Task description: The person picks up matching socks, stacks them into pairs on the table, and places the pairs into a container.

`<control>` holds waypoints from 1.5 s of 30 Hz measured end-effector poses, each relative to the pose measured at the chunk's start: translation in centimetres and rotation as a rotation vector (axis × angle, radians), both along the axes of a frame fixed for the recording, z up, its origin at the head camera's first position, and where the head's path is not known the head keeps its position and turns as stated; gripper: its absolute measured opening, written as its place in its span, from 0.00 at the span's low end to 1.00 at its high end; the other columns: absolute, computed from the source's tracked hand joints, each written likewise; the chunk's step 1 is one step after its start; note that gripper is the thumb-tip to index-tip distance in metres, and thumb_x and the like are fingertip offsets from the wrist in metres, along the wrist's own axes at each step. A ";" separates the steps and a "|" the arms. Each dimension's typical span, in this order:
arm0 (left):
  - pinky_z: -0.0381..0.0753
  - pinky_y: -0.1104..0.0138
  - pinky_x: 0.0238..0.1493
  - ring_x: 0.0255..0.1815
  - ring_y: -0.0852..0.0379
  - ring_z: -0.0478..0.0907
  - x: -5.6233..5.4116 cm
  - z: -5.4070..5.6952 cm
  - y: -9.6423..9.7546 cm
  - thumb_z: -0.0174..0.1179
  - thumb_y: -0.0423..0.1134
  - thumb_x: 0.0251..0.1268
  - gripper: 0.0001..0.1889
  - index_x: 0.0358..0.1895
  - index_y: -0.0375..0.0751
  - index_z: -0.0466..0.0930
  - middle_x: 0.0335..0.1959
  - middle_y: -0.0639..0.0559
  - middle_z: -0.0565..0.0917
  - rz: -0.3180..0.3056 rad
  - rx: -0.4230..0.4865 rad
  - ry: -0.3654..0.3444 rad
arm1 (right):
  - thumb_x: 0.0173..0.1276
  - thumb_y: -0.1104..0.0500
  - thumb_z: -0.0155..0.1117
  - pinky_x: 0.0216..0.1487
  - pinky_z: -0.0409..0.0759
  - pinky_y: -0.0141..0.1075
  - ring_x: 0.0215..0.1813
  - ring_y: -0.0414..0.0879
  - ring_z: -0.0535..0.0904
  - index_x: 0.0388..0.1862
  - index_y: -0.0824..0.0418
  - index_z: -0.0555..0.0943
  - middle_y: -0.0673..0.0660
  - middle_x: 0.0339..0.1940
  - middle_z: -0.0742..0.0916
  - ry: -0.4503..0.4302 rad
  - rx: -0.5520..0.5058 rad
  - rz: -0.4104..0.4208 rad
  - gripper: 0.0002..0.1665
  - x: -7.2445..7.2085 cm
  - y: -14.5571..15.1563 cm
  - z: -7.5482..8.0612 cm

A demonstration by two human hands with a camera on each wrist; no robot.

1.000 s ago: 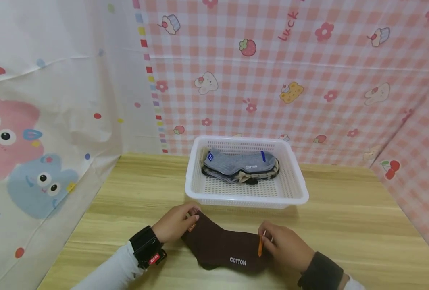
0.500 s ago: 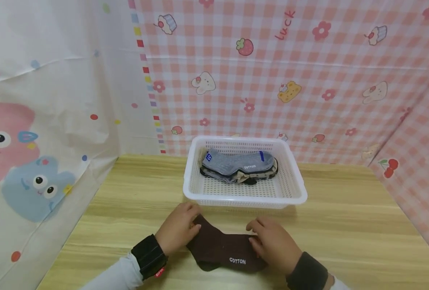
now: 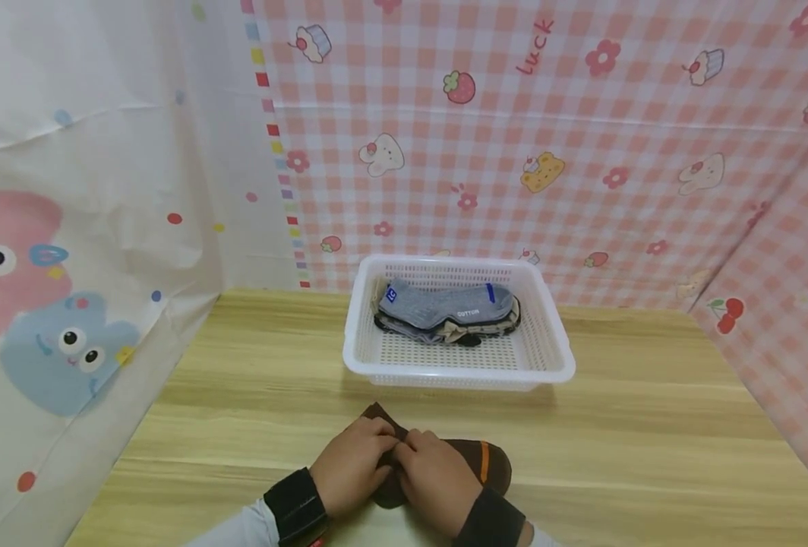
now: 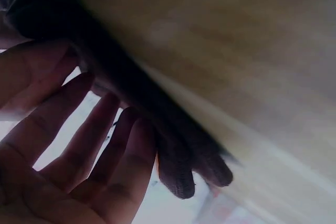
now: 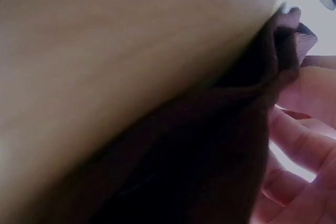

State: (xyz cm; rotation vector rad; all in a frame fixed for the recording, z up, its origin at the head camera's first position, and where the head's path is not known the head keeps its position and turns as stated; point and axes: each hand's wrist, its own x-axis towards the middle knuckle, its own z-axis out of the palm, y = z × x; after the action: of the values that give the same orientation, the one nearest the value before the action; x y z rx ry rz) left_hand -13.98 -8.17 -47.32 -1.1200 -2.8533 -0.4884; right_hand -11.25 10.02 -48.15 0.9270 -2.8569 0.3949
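A dark brown pair of socks (image 3: pixel 498 462) with an orange stripe lies on the table in front of the basket. My left hand (image 3: pixel 355 465) and right hand (image 3: pixel 440 480) meet over its middle, thumbs and fingertips pinching the fabric. The cuff end sticks out beyond the left hand, the rounded toe beyond the right. In the left wrist view, fingertips press along the edge of the brown socks (image 4: pixel 123 77), and two layered tips show below. The right wrist view has the fabric (image 5: pixel 210 156) bunched up at the fingertips. Both hands cover the sock's middle.
Behind the hands stands a white perforated basket (image 3: pixel 459 377) holding stacked socks, a grey-blue pair (image 3: pixel 424 304) on top. A patterned cloth wall (image 3: pixel 486 137) rises behind the basket. White cloth (image 3: pixel 192 167) hangs at the left. Wood-grain table (image 3: pixel 650 425) extends on both sides.
The right hand has slid left from the toe end to the sock's middle, uncovering the orange stripe and hiding the COTTON lettering. The left hand has shifted right from the cuff to meet it.
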 end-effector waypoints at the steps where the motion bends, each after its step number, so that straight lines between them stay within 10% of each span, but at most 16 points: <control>1: 0.81 0.62 0.54 0.50 0.54 0.79 -0.1 -0.1 -0.1 0.71 0.37 0.59 0.12 0.46 0.41 0.88 0.47 0.52 0.84 0.000 -0.008 0.000 | 0.70 0.55 0.67 0.31 0.68 0.29 0.32 0.39 0.68 0.46 0.56 0.84 0.48 0.35 0.80 -0.002 0.020 -0.004 0.09 0.0 0.3 -0.1; 18: 0.82 0.60 0.50 0.51 0.52 0.78 -0.6 1.2 -2.1 0.73 0.40 0.57 0.15 0.48 0.41 0.88 0.50 0.50 0.82 0.063 -0.030 -0.068 | 0.62 0.55 0.74 0.38 0.72 0.36 0.37 0.39 0.70 0.41 0.54 0.83 0.45 0.36 0.78 -0.045 0.056 -0.161 0.11 0.9 7.9 0.9; 26: 0.77 0.56 0.53 0.48 0.51 0.77 -3.1 1.0 -1.2 0.71 0.38 0.61 0.08 0.41 0.42 0.88 0.41 0.51 0.82 0.078 0.097 0.053 | 0.62 0.56 0.75 0.45 0.77 0.38 0.42 0.38 0.73 0.42 0.54 0.85 0.45 0.37 0.80 0.025 -0.099 -0.247 0.11 0.5 8.8 1.1; 32: 0.78 0.52 0.61 0.57 0.46 0.80 -4.6 0.6 -1.3 0.67 0.38 0.65 0.15 0.52 0.37 0.86 0.52 0.44 0.85 0.014 0.032 -0.018 | 0.60 0.53 0.77 0.46 0.78 0.40 0.43 0.40 0.75 0.49 0.56 0.83 0.47 0.39 0.79 -0.135 -0.079 -0.331 0.19 0.0 10.3 1.0; 45: 0.80 0.60 0.44 0.44 0.55 0.77 -3.4 0.0 -2.4 0.73 0.38 0.57 0.10 0.42 0.44 0.88 0.40 0.52 0.80 0.066 -0.084 -0.066 | 0.58 0.51 0.78 0.39 0.79 0.38 0.36 0.37 0.76 0.42 0.55 0.83 0.44 0.33 0.82 -0.245 -0.065 -0.206 0.17 -0.2 11.5 0.6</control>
State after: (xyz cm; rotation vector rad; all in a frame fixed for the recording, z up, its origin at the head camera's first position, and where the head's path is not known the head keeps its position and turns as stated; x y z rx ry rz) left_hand -17.43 -10.54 -47.33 -1.0367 -2.9824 -0.4137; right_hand -11.41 21.50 -47.55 0.6028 -3.0969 0.6126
